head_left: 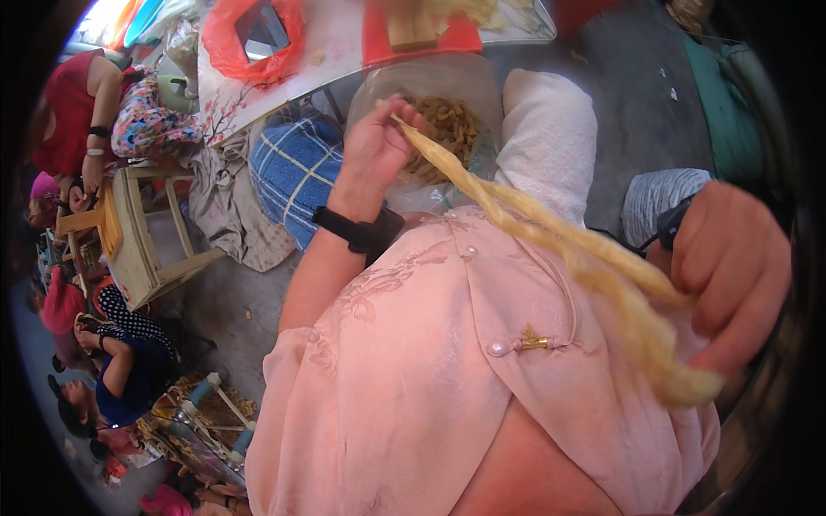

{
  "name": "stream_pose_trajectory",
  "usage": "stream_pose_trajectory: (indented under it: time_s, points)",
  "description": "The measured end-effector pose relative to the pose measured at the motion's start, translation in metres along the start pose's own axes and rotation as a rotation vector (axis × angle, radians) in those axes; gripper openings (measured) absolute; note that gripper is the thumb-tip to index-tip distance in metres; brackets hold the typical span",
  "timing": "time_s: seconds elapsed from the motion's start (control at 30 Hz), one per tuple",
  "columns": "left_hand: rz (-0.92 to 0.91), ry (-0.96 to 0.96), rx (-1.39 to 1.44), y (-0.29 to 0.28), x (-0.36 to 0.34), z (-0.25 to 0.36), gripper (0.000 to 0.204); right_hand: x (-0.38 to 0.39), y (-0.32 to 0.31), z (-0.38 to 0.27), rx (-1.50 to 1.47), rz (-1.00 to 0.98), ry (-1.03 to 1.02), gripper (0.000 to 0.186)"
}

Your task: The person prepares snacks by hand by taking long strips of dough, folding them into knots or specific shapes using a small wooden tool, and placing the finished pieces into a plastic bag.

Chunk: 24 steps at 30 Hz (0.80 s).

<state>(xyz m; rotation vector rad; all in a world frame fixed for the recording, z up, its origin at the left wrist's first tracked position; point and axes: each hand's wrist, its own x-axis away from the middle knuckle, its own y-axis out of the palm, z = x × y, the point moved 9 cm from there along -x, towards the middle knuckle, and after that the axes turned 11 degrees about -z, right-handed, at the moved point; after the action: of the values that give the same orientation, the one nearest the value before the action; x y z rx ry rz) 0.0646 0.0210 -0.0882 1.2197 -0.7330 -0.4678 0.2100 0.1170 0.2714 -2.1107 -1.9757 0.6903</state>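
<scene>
A long, pale-yellow twisted strip (pixel 533 215) of soft-looking, fibrous material stretches across my front; I cannot tell what it is made of. My left hand (pixel 379 142) pinches its narrow end above the lap. Far to the right, my right hand (pixel 731 267) is curled around the other part, where two lengths run side by side; motion blurs them there. A clear plastic bag (pixel 379 82) stands open between my knees, just beyond my left hand. In it lie many short, brownish-yellow twisted pieces (pixel 452 129).
A white table (pixel 258 107) ahead bears a red plastic bag (pixel 228 47) and a red tray (pixel 374 43) with yellowish pieces. Blue plaid cloth (pixel 297 176) and a white towel (pixel 551 129) cover my knees. At left are a wooden stool (pixel 138 232) and several people; a grey-white bundle (pixel 658 202) stands right.
</scene>
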Motion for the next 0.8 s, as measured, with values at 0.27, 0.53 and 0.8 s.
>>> stream_pose_trajectory:
  time_s: [0.27,0.53,0.8]
  points:
    - [-0.158,0.202,-0.544,0.104,0.043,0.054,0.024,0.086,-0.044,0.1,-0.004,0.714,0.508,0.025]
    - [-0.134,0.379,-1.027,0.138,0.045,0.074,0.029,0.096,-0.033,0.268,0.403,0.416,1.046,0.028]
    - [-0.398,0.123,-1.985,0.125,0.027,-0.014,0.027,0.067,-0.005,0.332,-1.253,1.031,0.332,0.041]
